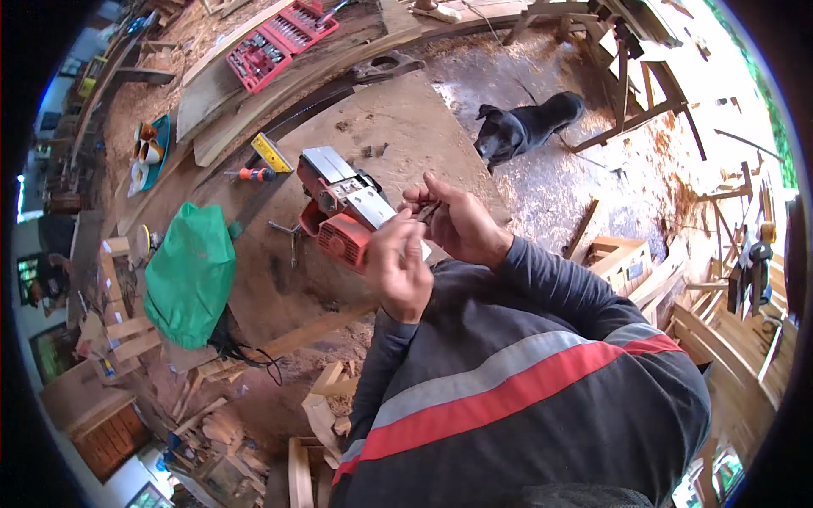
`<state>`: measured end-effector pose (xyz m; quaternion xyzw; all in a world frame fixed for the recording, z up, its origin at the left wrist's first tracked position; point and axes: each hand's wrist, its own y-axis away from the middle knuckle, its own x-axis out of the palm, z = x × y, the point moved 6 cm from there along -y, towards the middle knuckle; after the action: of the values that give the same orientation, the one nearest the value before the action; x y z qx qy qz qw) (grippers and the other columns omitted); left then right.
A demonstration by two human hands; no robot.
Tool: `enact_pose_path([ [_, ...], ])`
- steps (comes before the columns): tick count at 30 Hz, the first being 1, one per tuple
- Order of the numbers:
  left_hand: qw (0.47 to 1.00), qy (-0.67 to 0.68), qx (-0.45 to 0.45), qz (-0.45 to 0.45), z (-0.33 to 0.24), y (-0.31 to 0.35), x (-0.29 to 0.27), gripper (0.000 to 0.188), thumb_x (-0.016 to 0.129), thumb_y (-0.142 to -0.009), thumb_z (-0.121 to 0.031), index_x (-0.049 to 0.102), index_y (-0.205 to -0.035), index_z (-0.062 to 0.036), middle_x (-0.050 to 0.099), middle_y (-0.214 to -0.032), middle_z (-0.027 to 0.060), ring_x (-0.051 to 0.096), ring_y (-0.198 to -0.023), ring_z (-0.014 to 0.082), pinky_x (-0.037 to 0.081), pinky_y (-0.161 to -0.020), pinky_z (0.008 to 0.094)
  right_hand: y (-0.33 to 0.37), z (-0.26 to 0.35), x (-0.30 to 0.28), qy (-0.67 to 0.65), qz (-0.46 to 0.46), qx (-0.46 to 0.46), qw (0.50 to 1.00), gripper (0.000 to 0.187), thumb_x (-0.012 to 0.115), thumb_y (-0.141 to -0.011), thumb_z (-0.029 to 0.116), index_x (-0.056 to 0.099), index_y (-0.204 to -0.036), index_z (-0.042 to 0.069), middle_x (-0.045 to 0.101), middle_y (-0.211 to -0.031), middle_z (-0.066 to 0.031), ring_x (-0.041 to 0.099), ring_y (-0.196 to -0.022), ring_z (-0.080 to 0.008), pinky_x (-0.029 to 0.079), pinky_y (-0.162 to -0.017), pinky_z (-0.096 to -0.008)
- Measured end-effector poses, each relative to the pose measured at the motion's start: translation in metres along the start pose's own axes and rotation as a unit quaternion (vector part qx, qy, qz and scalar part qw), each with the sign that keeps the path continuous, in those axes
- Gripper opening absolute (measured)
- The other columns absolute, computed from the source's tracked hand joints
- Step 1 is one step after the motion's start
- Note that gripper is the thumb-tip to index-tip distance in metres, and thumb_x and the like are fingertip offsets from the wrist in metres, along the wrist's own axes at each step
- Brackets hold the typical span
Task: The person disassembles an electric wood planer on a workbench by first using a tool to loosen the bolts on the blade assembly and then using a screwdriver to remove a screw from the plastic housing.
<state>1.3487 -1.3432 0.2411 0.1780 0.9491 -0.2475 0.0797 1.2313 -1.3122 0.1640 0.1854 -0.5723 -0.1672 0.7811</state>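
Close together in front of my chest, my left hand (400,269) and my right hand (464,222) meet over the near end of a red electric planer (343,241). The fingers of my right hand are curled round a small dark piece, too small to name, with the thumb raised. My left hand's fingers are bent and pressed together beside it; what they pinch, if anything, is hidden. The planer lies on the wooden workbench (398,118) with its metal sole facing up. Next to it are a T-shaped metal tool (293,240), an orange-handled screwdriver (257,174) and a yellow block-like tool (271,153).
A green cloth bag (190,275) sits on the bench's left. A red socket set case (279,42) lies open at the far side, and a teal tray (157,161) holds cups. A black dog (529,127) stands beyond the bench's right edge. Wood offcuts (135,334) surround the area.
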Motion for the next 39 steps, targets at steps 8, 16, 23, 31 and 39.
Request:
enact_pose_path([
  [8, 0.863, 0.357, -0.347, -0.087, 0.037, -0.007, 0.008, 0.023, 0.060, -0.098, -0.005, 0.050, -0.118, 0.0021, 0.063, -0.111, 0.0170, 0.071, -0.094, 0.0278, 0.064, -0.079, 0.0400, 0.046, 0.056, 0.013, 0.249, -0.041, -0.404, 0.879, 0.025, 0.054, -0.102, 0.006, 0.060, -0.126, -0.001, 0.067, -0.121, -0.0175, 0.065, -0.116, -0.0289, 0.051, -0.099, -0.0405],
  [16, 0.833, 0.380, -0.403, -0.019, 0.019, -0.001, 0.026, 0.035, 0.058, -0.101, -0.010, 0.051, -0.130, 0.0084, 0.064, -0.117, 0.0151, 0.068, -0.101, 0.0206, 0.061, -0.087, 0.0362, 0.050, 0.048, 0.036, 0.642, 0.009, -0.572, 0.511, 0.033, 0.071, -0.086, 0.007, 0.069, -0.118, 0.014, 0.070, -0.121, -0.0035, 0.058, -0.128, -0.0304, 0.038, -0.109, -0.0535],
  [23, 0.852, 0.356, -0.381, 0.040, 0.007, 0.004, 0.033, 0.031, 0.055, -0.101, -0.006, 0.055, -0.128, 0.0091, 0.065, -0.119, 0.0159, 0.069, -0.103, 0.0226, 0.061, -0.090, 0.0376, 0.069, 0.044, 0.031, 0.717, 0.065, -0.532, 0.446, 0.039, 0.068, -0.085, 0.005, 0.066, -0.124, 0.013, 0.068, -0.126, -0.0040, 0.055, -0.132, -0.0299, 0.036, -0.111, -0.0546],
  [31, 0.801, 0.414, -0.430, 0.043, 0.032, 0.016, 0.040, 0.048, 0.059, -0.097, -0.007, 0.041, -0.139, 0.0099, 0.066, -0.110, 0.0174, 0.071, -0.090, 0.0225, 0.063, -0.084, 0.0390, 0.075, 0.050, 0.004, 0.809, 0.076, -0.385, 0.438, 0.053, 0.060, -0.099, 0.036, 0.051, -0.147, 0.016, 0.028, -0.162, -0.0198, 0.022, -0.152, -0.0390, 0.020, -0.119, -0.0565],
  [39, 0.864, 0.332, -0.355, 0.132, 0.023, -0.058, 0.049, 0.049, 0.059, -0.098, -0.012, 0.044, -0.136, 0.0142, 0.065, -0.108, 0.0155, 0.071, -0.088, 0.0255, 0.061, -0.088, 0.0384, 0.059, 0.094, 0.031, 0.747, 0.101, -0.465, 0.464, 0.043, 0.070, -0.090, 0.012, 0.060, -0.132, 0.009, 0.059, -0.134, -0.0181, 0.064, -0.112, -0.0398, 0.054, -0.091, -0.0443],
])
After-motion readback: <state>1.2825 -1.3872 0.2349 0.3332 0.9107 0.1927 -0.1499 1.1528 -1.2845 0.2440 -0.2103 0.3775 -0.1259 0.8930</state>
